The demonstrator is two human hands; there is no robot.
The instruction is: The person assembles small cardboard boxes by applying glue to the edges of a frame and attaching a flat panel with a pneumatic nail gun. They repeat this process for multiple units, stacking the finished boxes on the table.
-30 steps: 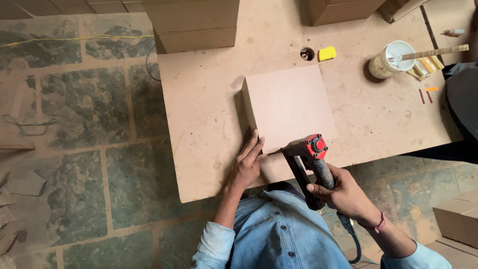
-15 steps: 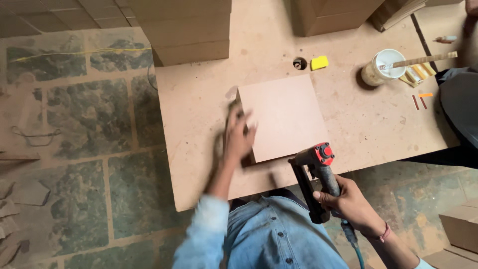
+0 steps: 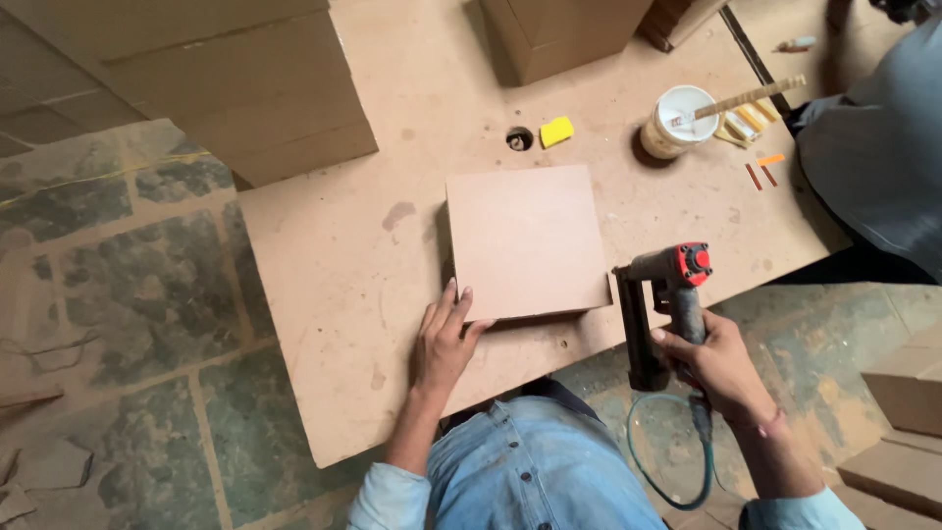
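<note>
A square brown fibreboard box (image 3: 525,240) lies on the low fibreboard work table (image 3: 324,294). My left hand (image 3: 444,339) rests flat on the table, its fingertips touching the box's near left corner. My right hand (image 3: 714,365) grips the handle of a black pneumatic nail gun (image 3: 659,304) with a red cap. The gun is held just off the box's near right corner, its black magazine pointing down past the table's edge. A thin hose (image 3: 677,461) loops down from the gun.
Large fibreboard boxes stand at the back left (image 3: 216,79) and back centre (image 3: 559,29). A white glue tub (image 3: 677,120) with a stick, a yellow block (image 3: 556,131) and a hole (image 3: 519,138) lie beyond. Another person's grey clothing (image 3: 873,147) is at right. Stone floor (image 3: 108,265) lies left.
My left hand swept over the box's left side and has come back to rest at its near left corner. The nail gun has shifted right, off the box's near edge.
</note>
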